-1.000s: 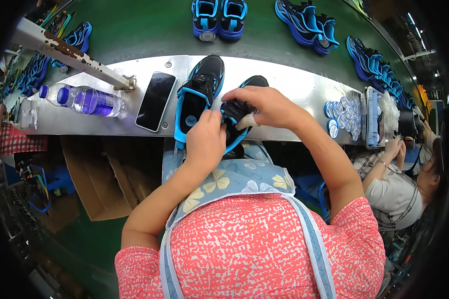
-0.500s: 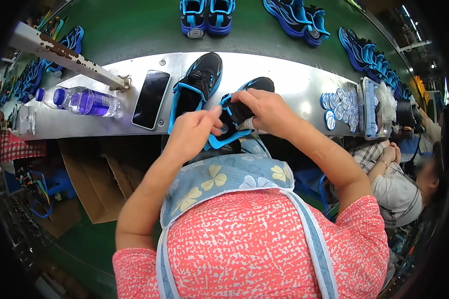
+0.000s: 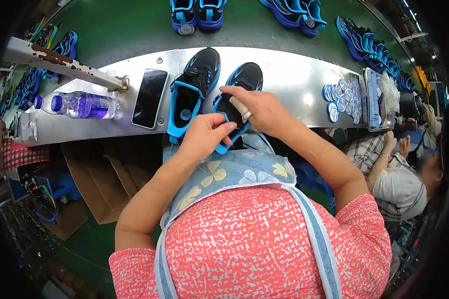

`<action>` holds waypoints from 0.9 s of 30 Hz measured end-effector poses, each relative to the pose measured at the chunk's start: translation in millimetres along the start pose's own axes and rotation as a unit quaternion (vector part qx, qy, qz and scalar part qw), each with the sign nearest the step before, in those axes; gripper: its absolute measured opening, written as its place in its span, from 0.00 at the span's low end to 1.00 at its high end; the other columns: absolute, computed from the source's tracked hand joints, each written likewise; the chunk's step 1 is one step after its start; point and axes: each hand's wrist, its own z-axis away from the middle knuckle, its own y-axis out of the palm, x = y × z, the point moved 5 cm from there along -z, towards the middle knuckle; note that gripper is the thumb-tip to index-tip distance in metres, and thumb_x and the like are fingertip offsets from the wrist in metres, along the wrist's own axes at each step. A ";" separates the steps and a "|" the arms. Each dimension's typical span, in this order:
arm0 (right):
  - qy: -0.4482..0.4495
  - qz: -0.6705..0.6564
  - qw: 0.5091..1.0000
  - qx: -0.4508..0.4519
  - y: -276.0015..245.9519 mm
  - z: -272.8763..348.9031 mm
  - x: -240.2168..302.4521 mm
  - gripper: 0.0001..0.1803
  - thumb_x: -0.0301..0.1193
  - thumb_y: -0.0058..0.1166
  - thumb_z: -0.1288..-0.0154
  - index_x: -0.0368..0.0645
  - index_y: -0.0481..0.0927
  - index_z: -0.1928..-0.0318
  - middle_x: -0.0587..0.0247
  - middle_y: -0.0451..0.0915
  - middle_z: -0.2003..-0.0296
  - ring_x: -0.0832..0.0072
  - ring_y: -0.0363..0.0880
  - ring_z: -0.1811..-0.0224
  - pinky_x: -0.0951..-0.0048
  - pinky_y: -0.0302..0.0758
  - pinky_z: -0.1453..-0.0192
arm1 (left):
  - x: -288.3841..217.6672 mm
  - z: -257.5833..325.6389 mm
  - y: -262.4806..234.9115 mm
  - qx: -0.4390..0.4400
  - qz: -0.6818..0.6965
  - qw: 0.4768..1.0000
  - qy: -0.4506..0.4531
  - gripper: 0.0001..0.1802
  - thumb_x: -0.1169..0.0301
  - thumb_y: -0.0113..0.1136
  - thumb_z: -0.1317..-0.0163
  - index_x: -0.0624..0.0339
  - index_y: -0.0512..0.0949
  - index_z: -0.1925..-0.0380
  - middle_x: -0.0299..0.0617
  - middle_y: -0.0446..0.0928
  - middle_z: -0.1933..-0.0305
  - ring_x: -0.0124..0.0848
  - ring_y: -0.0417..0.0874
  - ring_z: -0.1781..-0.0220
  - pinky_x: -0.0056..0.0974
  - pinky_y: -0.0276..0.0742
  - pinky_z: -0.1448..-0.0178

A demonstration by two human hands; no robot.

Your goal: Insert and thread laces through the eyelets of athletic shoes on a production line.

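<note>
Two black and blue sneakers lie side by side on the metal ledge, toes pointing away from me. My right hand [image 3: 263, 110] is closed on the collar of the right sneaker [image 3: 247, 75], with a pale finger cover [image 3: 240, 106] on one finger. At the heel end of that same sneaker, the thumb and fingers of my left hand [image 3: 203, 135] pinch the blue collar edge. Part of the opening is hidden behind my hands. Untouched just left of it stands the other sneaker [image 3: 204, 66], a round label visible on its insole.
A phone [image 3: 150, 98] and purple-labelled bottles [image 3: 87, 105] lie left on the ledge [image 3: 289, 74], near a chipped white post [image 3: 70, 65]. Round blue-white stickers [image 3: 342, 99] and a clear tray [image 3: 373, 102] sit right. More sneakers [image 3: 197, 14] stand on the green surface beyond. A co-worker sits at right.
The right sneaker has turned and shifted left, its opening now facing me more. My right hand has moved slightly left, and the left sneaker's insole label has come into view.
</note>
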 end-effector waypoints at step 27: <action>-0.068 0.114 0.989 -0.069 3.8 -10.5 14.7 0.34 0.33 0.59 0.46 0.59 0.69 0.36 0.63 0.69 0.71 0.65 0.65 0.65 0.63 0.62 0.56 | 2.4 3.0 -4.0 0.000 0.133 0.985 -0.106 0.10 0.68 0.56 0.35 0.65 0.79 0.66 0.45 0.79 0.81 0.16 0.59 0.93 0.23 0.48 0.89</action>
